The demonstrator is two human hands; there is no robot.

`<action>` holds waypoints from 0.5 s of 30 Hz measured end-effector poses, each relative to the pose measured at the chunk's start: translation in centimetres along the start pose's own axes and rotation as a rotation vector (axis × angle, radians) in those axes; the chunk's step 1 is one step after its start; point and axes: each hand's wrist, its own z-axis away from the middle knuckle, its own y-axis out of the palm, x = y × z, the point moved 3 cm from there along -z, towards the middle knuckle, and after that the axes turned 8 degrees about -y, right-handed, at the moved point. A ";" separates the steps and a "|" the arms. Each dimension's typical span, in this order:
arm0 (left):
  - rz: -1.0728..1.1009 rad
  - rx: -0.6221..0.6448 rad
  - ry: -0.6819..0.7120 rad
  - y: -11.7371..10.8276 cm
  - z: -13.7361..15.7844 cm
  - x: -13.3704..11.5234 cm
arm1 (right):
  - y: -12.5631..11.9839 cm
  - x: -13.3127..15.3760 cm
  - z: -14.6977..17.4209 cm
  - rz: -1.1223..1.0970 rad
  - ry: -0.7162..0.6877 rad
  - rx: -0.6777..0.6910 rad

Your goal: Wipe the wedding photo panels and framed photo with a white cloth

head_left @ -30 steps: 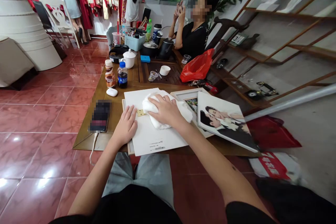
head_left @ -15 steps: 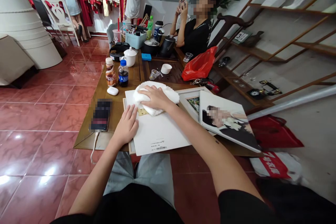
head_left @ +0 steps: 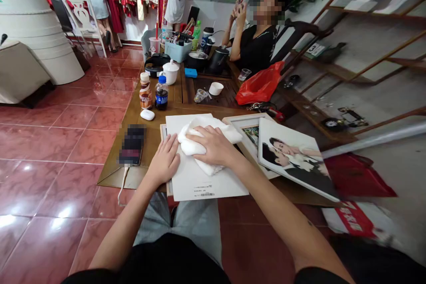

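A white board (head_left: 186, 184) with small print and a barcode near its front edge lies on top of a pale frame at the table's front. Bunched on the board is a white cloth (head_left: 229, 132). My right hand (head_left: 213, 145) presses down on this cloth, with its fingers curled over it. My left hand (head_left: 164, 159) lies flat on the board's left edge, fingers stretched out and holding nothing. To the right, a photo panel (head_left: 293, 153) showing two people leans over another light frame (head_left: 233, 120).
A phone (head_left: 133, 146) with a charging cable and a white earbud case (head_left: 147, 115) lie on the left. Behind them stand a coffee bottle (head_left: 145, 93) and a dark drink bottle (head_left: 161, 95). A red plastic bag (head_left: 261, 84) sits back right; a person (head_left: 256, 44) sits beyond.
My right hand and the cloth have moved toward me over the board, and a yellowish patch seen beside the cloth is now covered. My left hand stays on the edge. The view has shifted slightly.
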 end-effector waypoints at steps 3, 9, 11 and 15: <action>-0.004 0.003 -0.011 -0.1 0.0 -0.2 | 0.0 1.1 1.4 0.013 -0.041 0.005; 0.005 0.005 -0.024 0.1 0.0 -0.3 | -0.4 4.8 6.0 -0.097 -0.096 0.067; 0.008 0.005 -0.025 0.1 0.0 -0.3 | -0.6 6.2 7.6 -0.152 -0.110 0.086; 0.016 0.007 -0.022 0.1 0.0 -0.2 | -0.4 7.2 9.3 -0.177 -0.116 0.068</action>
